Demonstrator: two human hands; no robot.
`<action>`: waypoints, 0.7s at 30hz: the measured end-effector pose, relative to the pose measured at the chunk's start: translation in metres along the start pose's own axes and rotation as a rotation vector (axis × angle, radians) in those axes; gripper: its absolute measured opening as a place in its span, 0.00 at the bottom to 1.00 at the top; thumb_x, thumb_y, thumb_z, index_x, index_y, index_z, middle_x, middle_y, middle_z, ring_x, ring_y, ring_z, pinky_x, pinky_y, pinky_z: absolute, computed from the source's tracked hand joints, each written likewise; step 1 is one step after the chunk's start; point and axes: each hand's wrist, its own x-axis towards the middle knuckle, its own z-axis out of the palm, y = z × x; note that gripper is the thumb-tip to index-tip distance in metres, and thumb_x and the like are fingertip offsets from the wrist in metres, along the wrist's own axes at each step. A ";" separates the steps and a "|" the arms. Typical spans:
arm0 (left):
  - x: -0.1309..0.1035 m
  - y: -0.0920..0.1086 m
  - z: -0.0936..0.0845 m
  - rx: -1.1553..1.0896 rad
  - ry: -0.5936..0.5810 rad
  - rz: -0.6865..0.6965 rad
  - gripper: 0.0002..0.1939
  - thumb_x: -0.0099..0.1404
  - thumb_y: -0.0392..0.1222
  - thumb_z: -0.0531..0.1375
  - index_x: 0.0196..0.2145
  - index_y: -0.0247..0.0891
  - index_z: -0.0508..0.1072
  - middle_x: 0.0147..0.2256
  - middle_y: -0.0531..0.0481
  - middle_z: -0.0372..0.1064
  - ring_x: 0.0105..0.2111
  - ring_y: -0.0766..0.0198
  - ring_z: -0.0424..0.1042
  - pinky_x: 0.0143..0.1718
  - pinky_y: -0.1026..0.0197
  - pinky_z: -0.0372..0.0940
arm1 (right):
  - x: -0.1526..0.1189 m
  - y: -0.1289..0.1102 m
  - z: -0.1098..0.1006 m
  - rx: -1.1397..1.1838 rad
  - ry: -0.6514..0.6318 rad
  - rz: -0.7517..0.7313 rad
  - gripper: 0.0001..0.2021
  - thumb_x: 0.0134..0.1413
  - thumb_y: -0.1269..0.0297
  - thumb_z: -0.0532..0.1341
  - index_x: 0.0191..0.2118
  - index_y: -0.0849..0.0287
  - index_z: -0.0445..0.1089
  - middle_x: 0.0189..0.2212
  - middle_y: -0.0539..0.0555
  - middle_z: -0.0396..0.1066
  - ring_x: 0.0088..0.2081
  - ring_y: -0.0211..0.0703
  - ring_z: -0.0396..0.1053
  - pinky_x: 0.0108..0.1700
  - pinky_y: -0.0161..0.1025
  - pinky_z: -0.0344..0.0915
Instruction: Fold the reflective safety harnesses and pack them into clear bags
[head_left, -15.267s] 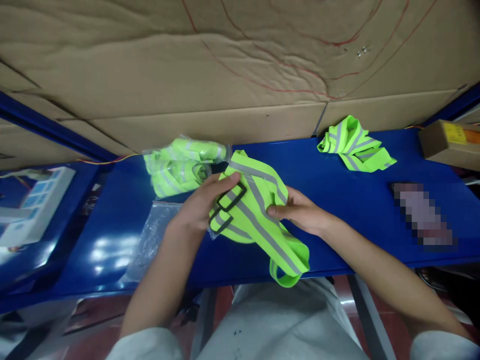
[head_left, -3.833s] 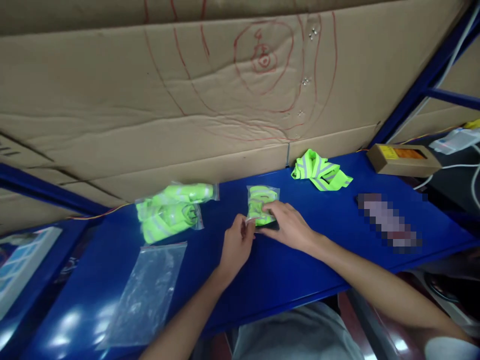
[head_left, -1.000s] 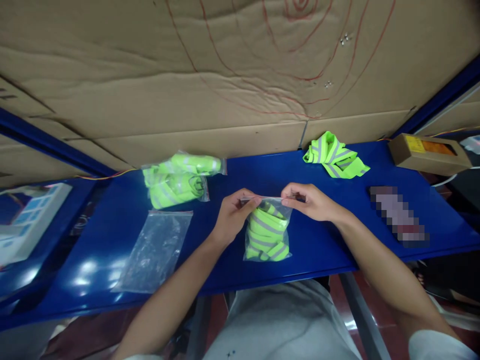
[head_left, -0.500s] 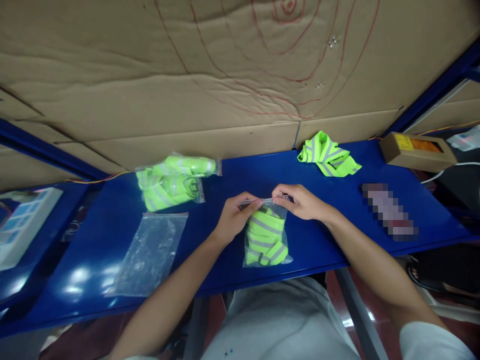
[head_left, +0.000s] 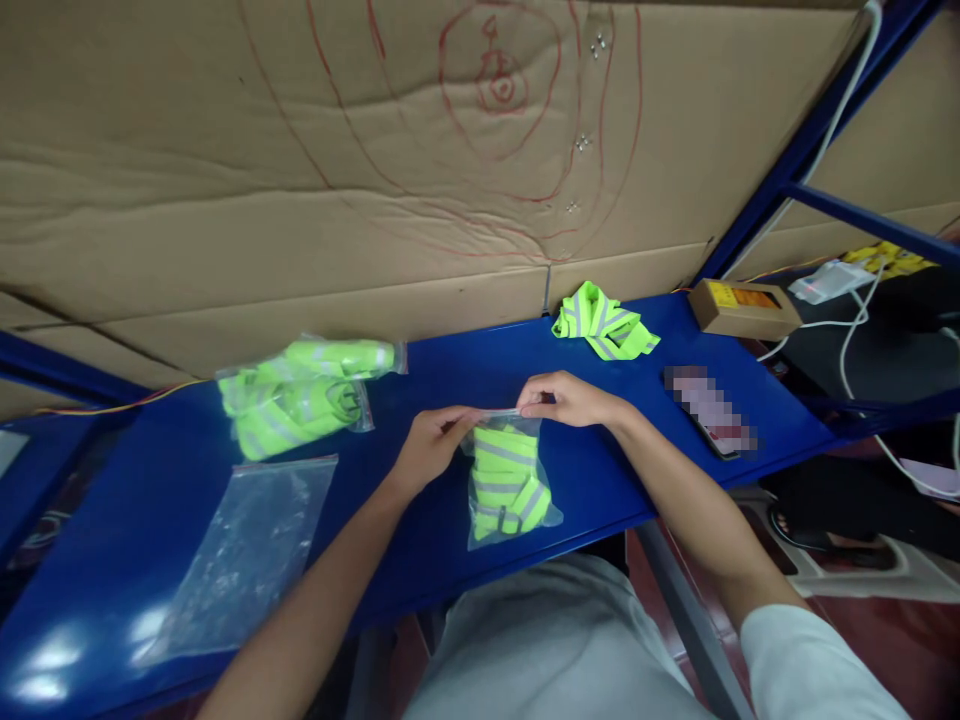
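Observation:
Between my hands is a clear zip bag (head_left: 546, 508) with a folded neon-yellow reflective strap garment (head_left: 506, 475) inside, lying near the table's front edge. My left hand (head_left: 431, 445) pinches the left end of the bag's top edge. At the right end of that edge, the thumb and fingers of my right hand (head_left: 566, 398) are closed on it. To the left lies a flat, empty zip bag (head_left: 244, 550). Behind it are filled bags (head_left: 300, 400) of the same neon material. A loose neon reflective garment (head_left: 604, 322) is bunched at the back right.
On the blue table (head_left: 442, 375), a phone with a blurred-out screen (head_left: 709, 410) lies to the right. A cardboard box (head_left: 742, 308) sits at the back right corner. Behind the table stands a cardboard panel (head_left: 337, 230) with red drawn rings. White cables (head_left: 844, 350) hang at the right.
The camera view has swung to the right, so things appear shifted left. My right hand has slid a little toward the left hand along the bag's top edge.

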 end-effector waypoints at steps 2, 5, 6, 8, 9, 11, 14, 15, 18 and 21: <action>-0.001 0.001 0.005 -0.020 0.050 0.005 0.19 0.65 0.57 0.64 0.38 0.38 0.84 0.37 0.47 0.82 0.35 0.58 0.77 0.37 0.62 0.68 | -0.001 -0.002 0.001 -0.041 0.052 -0.013 0.10 0.61 0.58 0.64 0.36 0.61 0.74 0.29 0.51 0.72 0.30 0.37 0.65 0.33 0.34 0.60; -0.002 0.003 0.011 -0.055 0.071 -0.012 0.19 0.65 0.57 0.64 0.38 0.37 0.84 0.37 0.46 0.82 0.35 0.59 0.76 0.37 0.62 0.68 | -0.001 -0.007 0.004 -0.036 0.072 -0.007 0.09 0.60 0.59 0.64 0.37 0.61 0.73 0.29 0.49 0.72 0.30 0.36 0.65 0.34 0.34 0.60; -0.003 0.003 0.012 -0.071 0.069 -0.025 0.20 0.65 0.57 0.64 0.38 0.37 0.84 0.36 0.46 0.82 0.35 0.59 0.76 0.37 0.62 0.68 | -0.001 -0.008 0.006 -0.021 0.053 -0.012 0.10 0.60 0.58 0.64 0.39 0.61 0.74 0.32 0.50 0.73 0.32 0.37 0.67 0.36 0.34 0.61; -0.004 0.003 0.014 -0.109 0.051 -0.054 0.20 0.65 0.58 0.65 0.39 0.37 0.83 0.37 0.45 0.81 0.35 0.60 0.77 0.37 0.62 0.68 | 0.000 -0.011 0.011 0.012 0.024 -0.019 0.12 0.62 0.56 0.64 0.42 0.60 0.74 0.35 0.52 0.76 0.34 0.39 0.70 0.37 0.35 0.63; -0.005 0.004 0.014 -0.128 0.041 -0.067 0.21 0.64 0.58 0.65 0.40 0.37 0.83 0.38 0.45 0.82 0.35 0.59 0.77 0.37 0.61 0.69 | 0.000 -0.012 0.014 0.024 0.021 -0.018 0.13 0.63 0.54 0.63 0.41 0.61 0.74 0.35 0.53 0.76 0.34 0.39 0.70 0.37 0.35 0.64; -0.006 0.004 0.015 -0.156 0.027 -0.090 0.21 0.63 0.58 0.67 0.41 0.36 0.83 0.38 0.44 0.81 0.36 0.59 0.77 0.37 0.61 0.69 | 0.001 -0.015 0.019 0.023 0.041 -0.022 0.13 0.64 0.53 0.62 0.39 0.60 0.73 0.32 0.52 0.76 0.33 0.39 0.70 0.35 0.35 0.63; -0.008 0.006 0.015 -0.161 0.019 -0.100 0.18 0.61 0.56 0.69 0.37 0.36 0.82 0.34 0.46 0.80 0.33 0.60 0.76 0.35 0.61 0.68 | 0.002 -0.016 0.024 -0.033 0.091 -0.054 0.12 0.64 0.56 0.63 0.36 0.60 0.73 0.31 0.52 0.74 0.30 0.37 0.69 0.33 0.34 0.63; -0.008 0.007 0.015 -0.139 0.026 -0.083 0.17 0.61 0.55 0.69 0.36 0.36 0.82 0.33 0.47 0.80 0.32 0.61 0.75 0.35 0.62 0.68 | 0.003 -0.016 0.024 -0.052 0.104 -0.062 0.11 0.64 0.57 0.63 0.35 0.60 0.73 0.30 0.52 0.73 0.30 0.37 0.69 0.33 0.34 0.62; -0.009 0.009 0.015 -0.025 0.063 0.010 0.14 0.64 0.53 0.67 0.35 0.38 0.80 0.33 0.48 0.78 0.33 0.62 0.74 0.35 0.62 0.67 | 0.004 -0.012 0.024 -0.051 0.086 -0.046 0.10 0.63 0.58 0.63 0.36 0.60 0.74 0.30 0.52 0.73 0.30 0.37 0.69 0.33 0.34 0.62; -0.008 0.010 0.015 0.030 0.064 0.051 0.13 0.66 0.52 0.65 0.35 0.38 0.79 0.33 0.48 0.78 0.33 0.63 0.74 0.36 0.63 0.67 | 0.005 -0.009 0.022 0.014 0.048 -0.009 0.11 0.62 0.56 0.65 0.38 0.60 0.74 0.32 0.53 0.76 0.33 0.39 0.71 0.36 0.35 0.65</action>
